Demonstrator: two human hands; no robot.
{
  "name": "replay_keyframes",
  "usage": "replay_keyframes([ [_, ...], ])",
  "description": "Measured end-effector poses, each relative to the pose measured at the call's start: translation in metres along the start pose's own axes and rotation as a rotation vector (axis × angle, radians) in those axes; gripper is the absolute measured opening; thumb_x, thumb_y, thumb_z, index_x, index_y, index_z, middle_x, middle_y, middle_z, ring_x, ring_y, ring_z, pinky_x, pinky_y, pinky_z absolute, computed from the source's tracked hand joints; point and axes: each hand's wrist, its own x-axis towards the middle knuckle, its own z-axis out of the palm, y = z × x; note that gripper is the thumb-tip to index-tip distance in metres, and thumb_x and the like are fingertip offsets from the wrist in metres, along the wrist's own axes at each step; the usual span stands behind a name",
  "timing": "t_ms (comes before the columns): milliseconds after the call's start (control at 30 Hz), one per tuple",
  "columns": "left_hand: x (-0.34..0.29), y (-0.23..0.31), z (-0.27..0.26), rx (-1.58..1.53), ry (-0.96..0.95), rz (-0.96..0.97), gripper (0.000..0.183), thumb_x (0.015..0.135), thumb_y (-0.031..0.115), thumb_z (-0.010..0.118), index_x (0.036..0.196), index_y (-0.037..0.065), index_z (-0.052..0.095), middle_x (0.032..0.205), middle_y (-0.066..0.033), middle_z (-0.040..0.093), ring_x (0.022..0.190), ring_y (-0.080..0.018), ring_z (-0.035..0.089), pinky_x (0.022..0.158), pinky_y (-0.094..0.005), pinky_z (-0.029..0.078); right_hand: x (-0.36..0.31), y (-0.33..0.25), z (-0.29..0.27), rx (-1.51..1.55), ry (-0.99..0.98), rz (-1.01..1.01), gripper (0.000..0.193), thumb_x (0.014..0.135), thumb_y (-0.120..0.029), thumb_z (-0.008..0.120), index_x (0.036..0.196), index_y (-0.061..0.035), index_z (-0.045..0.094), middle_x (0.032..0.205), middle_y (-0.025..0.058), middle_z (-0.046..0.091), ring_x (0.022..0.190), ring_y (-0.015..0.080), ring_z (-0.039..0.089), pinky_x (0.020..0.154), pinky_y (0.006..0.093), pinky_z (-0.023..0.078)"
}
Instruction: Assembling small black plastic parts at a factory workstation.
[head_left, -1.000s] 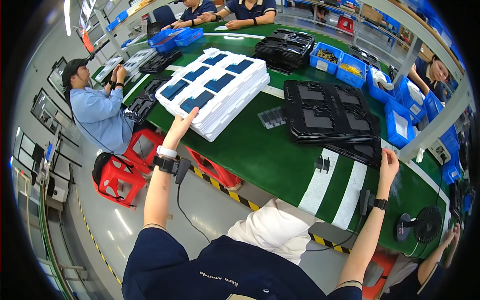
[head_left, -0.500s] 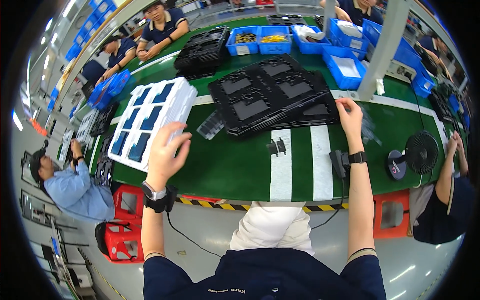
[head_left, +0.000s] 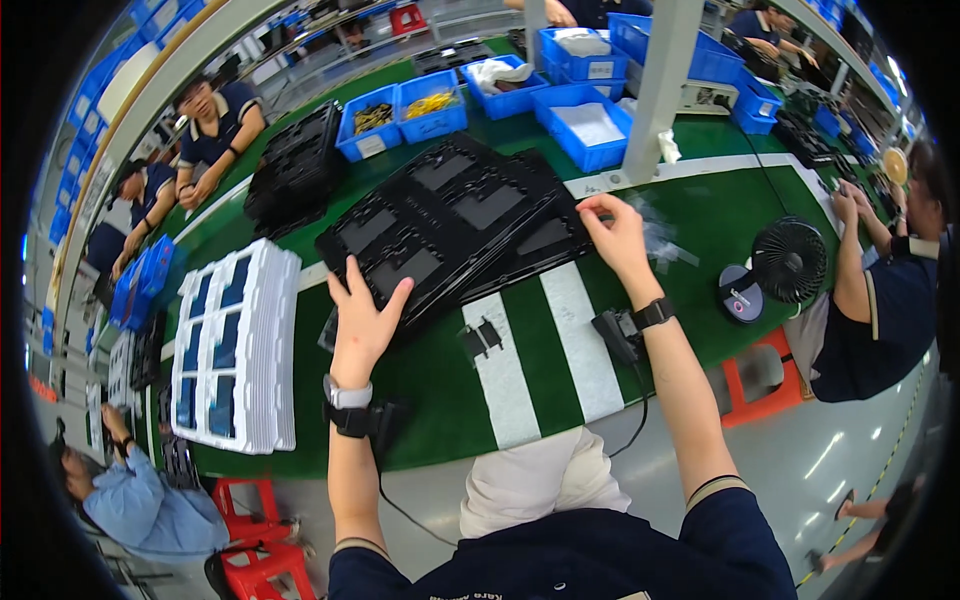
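Several black plastic trays (head_left: 420,225) lie in a skewed stack on the green table in front of me, the upper ones turned against the lower one (head_left: 548,240). My left hand (head_left: 365,318) is at the stack's near left corner, fingers spread and holding nothing. At the right corner of the lower tray, my right hand (head_left: 618,238) has thumb and forefinger pinched together; whatever is between them is too small to make out. A tall stack of white trays (head_left: 282,350) with dark rectangular panels stands left of my left hand. A small black piece (head_left: 486,340) lies on a white strip.
Blue bins (head_left: 432,122) with yellow and dark parts stand behind the trays, beside another black tray stack (head_left: 292,170). A grey post (head_left: 660,95) rises at back right. Transparent film (head_left: 665,240) and a small black fan (head_left: 788,260) are on the right. Co-workers sit around.
The view has turned right, shifting the scene leftward. My left hand has moved from beside the white trays to the black stack, its fingers spreading. The right hand stays at the tray corner.
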Motion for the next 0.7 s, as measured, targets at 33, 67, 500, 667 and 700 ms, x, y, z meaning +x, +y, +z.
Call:
replay_keyframes([
  [33, 0.001, -0.004, 0.001, -0.028, 0.007, 0.039, 0.085, 0.073, 0.043, 0.065, 0.131, -0.003, 0.022, 0.128, -0.0405, 0.017, 0.119, -0.0493, 0.028, 0.098, -0.0426, 0.029, -0.001, -0.002, -0.001, -0.020, -0.012, 0.027, 0.010, 0.072, -0.006, 0.058, 0.079, -0.0021, 0.063, 0.074, 0.0062, 0.062, 0.067, 0.0122, 0.059, 0.055, 0.0238, 0.045],
  [67, 0.002, -0.005, -0.002, -0.051, 0.019, 0.074, 0.085, 0.073, 0.041, 0.066, 0.131, -0.003, 0.022, 0.128, -0.0400, 0.018, 0.119, -0.0491, 0.028, 0.098, -0.0423, 0.029, -0.001, -0.005, 0.000, 0.002, -0.013, 0.042, 0.010, 0.071, -0.006, 0.058, 0.079, -0.0022, 0.063, 0.076, 0.0068, 0.061, 0.068, 0.0130, 0.059, 0.056, 0.0243, 0.046],
  [500, 0.027, -0.047, 0.021, -0.114, 0.163, 0.129, 0.059, 0.079, 0.032, 0.062, 0.126, 0.004, 0.039, 0.130, -0.0217, 0.034, 0.121, -0.0342, 0.032, 0.100, -0.0380, 0.024, 0.006, -0.010, 0.027, -0.052, -0.130, -0.274, 0.038, 0.072, -0.018, 0.062, 0.107, -0.0044, 0.053, 0.102, 0.0184, 0.051, 0.095, 0.0332, 0.050, 0.083, 0.0372, 0.042],
  [667, 0.032, -0.066, 0.022, -0.226, 0.160, 0.144, 0.056, 0.082, 0.025, 0.059, 0.127, 0.000, 0.037, 0.130, -0.0181, 0.037, 0.120, -0.0285, 0.035, 0.102, -0.0341, 0.022, 0.003, -0.003, 0.027, -0.016, -0.108, -0.294, 0.039, 0.075, -0.018, 0.060, 0.109, -0.0028, 0.050, 0.102, 0.0181, 0.052, 0.098, 0.0322, 0.050, 0.085, 0.0370, 0.041],
  [700, 0.033, -0.065, 0.024, -0.213, 0.148, 0.135, 0.055, 0.083, 0.024, 0.059, 0.127, 0.000, 0.037, 0.131, -0.0179, 0.037, 0.121, -0.0283, 0.034, 0.102, -0.0340, 0.022, 0.003, 0.002, 0.028, 0.003, -0.083, -0.302, 0.038, 0.073, -0.017, 0.060, 0.107, -0.0026, 0.051, 0.103, 0.0164, 0.051, 0.097, 0.0308, 0.049, 0.086, 0.0361, 0.040],
])
